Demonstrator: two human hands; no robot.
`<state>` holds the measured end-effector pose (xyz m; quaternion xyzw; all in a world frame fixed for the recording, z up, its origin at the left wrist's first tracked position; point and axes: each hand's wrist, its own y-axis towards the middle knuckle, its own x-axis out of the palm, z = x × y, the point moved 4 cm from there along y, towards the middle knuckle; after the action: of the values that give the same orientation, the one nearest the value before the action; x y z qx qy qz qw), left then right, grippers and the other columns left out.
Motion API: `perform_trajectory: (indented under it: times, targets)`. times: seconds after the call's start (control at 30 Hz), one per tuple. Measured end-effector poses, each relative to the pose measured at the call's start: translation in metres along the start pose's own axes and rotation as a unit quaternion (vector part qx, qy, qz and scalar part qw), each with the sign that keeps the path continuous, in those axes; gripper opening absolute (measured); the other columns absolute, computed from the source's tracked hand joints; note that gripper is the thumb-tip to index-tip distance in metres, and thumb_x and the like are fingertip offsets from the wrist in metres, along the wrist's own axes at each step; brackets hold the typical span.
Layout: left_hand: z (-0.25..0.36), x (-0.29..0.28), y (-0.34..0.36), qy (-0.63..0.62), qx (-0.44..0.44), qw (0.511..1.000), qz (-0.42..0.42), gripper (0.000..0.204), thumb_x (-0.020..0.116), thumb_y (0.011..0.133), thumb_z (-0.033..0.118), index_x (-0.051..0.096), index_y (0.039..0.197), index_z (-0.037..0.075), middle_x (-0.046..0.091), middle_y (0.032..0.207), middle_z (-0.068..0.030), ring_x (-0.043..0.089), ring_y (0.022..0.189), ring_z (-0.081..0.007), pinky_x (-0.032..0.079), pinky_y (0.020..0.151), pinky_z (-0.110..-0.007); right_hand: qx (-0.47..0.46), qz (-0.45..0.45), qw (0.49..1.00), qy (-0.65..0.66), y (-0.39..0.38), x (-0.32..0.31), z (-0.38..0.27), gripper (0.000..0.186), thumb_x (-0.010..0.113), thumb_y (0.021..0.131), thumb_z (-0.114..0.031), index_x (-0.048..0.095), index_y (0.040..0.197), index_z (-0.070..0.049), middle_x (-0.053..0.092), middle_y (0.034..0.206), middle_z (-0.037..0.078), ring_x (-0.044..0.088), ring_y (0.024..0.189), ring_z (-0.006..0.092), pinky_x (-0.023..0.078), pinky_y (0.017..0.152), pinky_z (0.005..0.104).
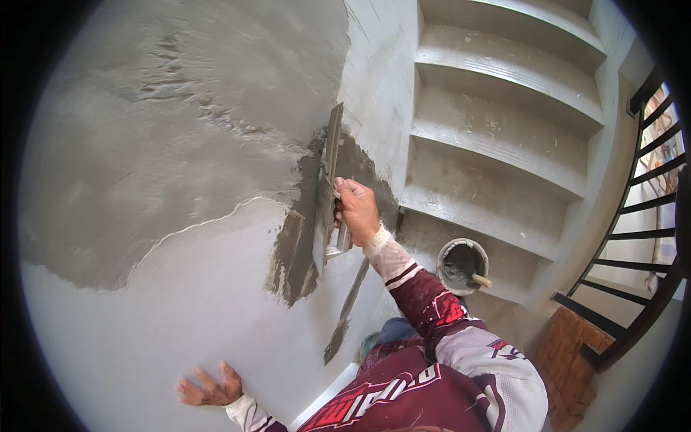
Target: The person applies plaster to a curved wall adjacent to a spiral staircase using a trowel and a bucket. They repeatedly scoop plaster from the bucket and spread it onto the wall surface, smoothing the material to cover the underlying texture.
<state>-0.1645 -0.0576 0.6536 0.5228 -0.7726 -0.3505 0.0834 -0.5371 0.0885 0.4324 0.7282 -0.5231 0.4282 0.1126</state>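
Note:
My right hand (356,211) is closed round the handle of a long plastering trowel (329,169), whose blade lies along the wall on a patch of wet grey plaster (296,248). Smoother grey plaster (108,158) covers the wall's upper left, with a rough, ridged streak (209,101) in it. Below its wavy edge the wall (209,288) is bare and white. Down at the lower left, my left hand (211,387) is spread against that white surface, holding nothing. A thin grey smear (345,320) runs down the wall below the trowel.
Stairs (504,93) with splashed grey treads rise to the right of the wall. At their foot stands a round bucket (461,248) of grey mix with a wooden handle (482,280) sticking out. A black railing (642,234) and reddish brickwork (568,353) are at the far right.

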Motion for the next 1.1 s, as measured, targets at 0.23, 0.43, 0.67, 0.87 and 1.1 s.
perform_trajectory:
  times: [0.23,0.43,0.67,0.87,1.1]
  targets:
    - [0.003,-0.001,-0.005,0.018,0.0,0.999,-0.035,0.057,0.053,0.093,0.046,0.044,0.139,0.015,0.034,0.147,-0.0197,0.026,0.141,-0.0388,0.015,0.115,-0.061,0.022,0.131,0.991,-0.028,0.049,-0.138,0.04,0.03,0.056,0.097,-0.038,0.061,0.092,-0.008,0.043,0.059,-0.002,0.043,0.044,0.0086,0.043,0.04,0.0272]
    - [0.006,-0.004,0.004,0.02,-0.001,0.999,-0.038,0.057,0.052,0.093,0.046,0.043,0.139,0.014,0.032,0.148,-0.0199,0.024,0.142,-0.0384,0.013,0.115,-0.06,0.021,0.154,0.984,-0.092,0.091,-0.163,0.083,0.03,0.055,0.097,-0.033,0.061,0.087,-0.006,0.045,0.06,0.0,0.045,0.047,0.0119,0.041,0.041,0.0301]
    - [0.004,0.002,0.002,0.033,0.022,0.998,-0.051,0.058,0.052,0.093,0.046,0.04,0.139,0.013,0.03,0.149,-0.0217,0.021,0.143,-0.0392,0.013,0.115,-0.059,-0.123,0.129,0.962,-0.206,0.082,-0.123,0.107,0.033,0.058,0.096,-0.031,0.062,0.078,-0.004,0.046,0.058,-0.001,0.045,0.049,0.0121,0.039,0.042,0.0314]
    - [0.011,0.004,0.003,0.015,0.008,0.999,-0.046,0.058,0.052,0.094,0.046,0.039,0.139,0.011,0.029,0.149,-0.0225,0.021,0.142,-0.0393,0.012,0.114,-0.06,0.033,0.21,0.976,-0.052,0.083,-0.183,0.132,0.031,0.057,0.097,-0.037,0.063,0.095,-0.007,0.046,0.062,-0.001,0.044,0.043,0.0099,0.041,0.038,0.0284]
    - [0.007,0.002,0.002,0.02,0.016,0.999,-0.045,0.057,0.052,0.093,0.046,0.04,0.137,0.011,0.028,0.149,-0.0219,0.02,0.143,-0.039,0.011,0.114,-0.06,0.061,0.124,0.989,-0.043,0.093,-0.156,0.094,0.03,0.057,0.096,-0.037,0.063,0.09,-0.008,0.041,0.059,-0.003,0.043,0.046,0.0086,0.04,0.041,0.0273]
